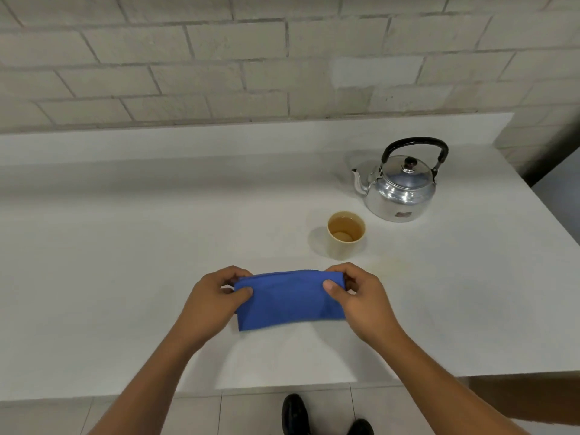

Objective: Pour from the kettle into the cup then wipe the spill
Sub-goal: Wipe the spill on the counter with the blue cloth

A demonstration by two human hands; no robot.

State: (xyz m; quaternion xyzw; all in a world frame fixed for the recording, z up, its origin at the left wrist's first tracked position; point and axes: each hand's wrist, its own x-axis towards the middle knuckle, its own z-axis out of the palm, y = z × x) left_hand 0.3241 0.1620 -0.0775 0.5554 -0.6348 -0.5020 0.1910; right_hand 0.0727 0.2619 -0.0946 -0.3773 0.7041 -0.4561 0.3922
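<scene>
Pouring looks done: cup holding amber liquid, kettle upright just behind it on the counter; wiping seemingly still ahead, faint yellowish stain near the cup. Left hand and right hand each pinched onto an end of a folded blue cloth above the counter's near part

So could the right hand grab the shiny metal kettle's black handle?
Probably yes, once the right hand lets go of the folded blue cloth. The shiny metal kettle stands upright with nothing above its black handle.
</scene>
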